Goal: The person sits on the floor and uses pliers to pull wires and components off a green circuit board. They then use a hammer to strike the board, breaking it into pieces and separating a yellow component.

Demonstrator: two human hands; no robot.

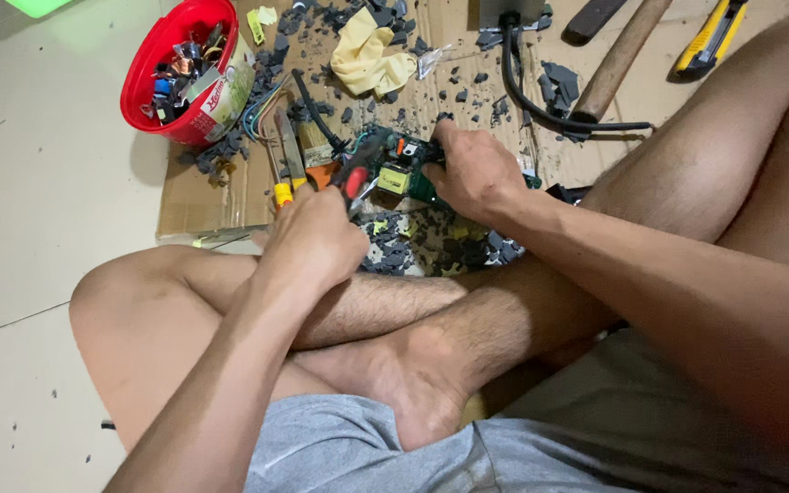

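Both hands grip: right hand (475,173) holds circuit board (404,171), left hand (314,239) pliers (355,175).

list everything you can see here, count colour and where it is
circuit board: one, green, on the cardboard, held by the right hand
pliers: one, red and black handles, in the left hand, at the board
bucket: one, red, upper left, full of small parts
cardboard sheet: one, brown, on the tiled floor
plastic shards: many, dark grey, scattered over the cardboard
cloth: one, pale yellow, top centre
cable: one, black, right of the cloth
hammer handle: one, wooden, top right
utility knife: one, yellow and black, top right corner
left hand: gripping the pliers
right hand: holding the board
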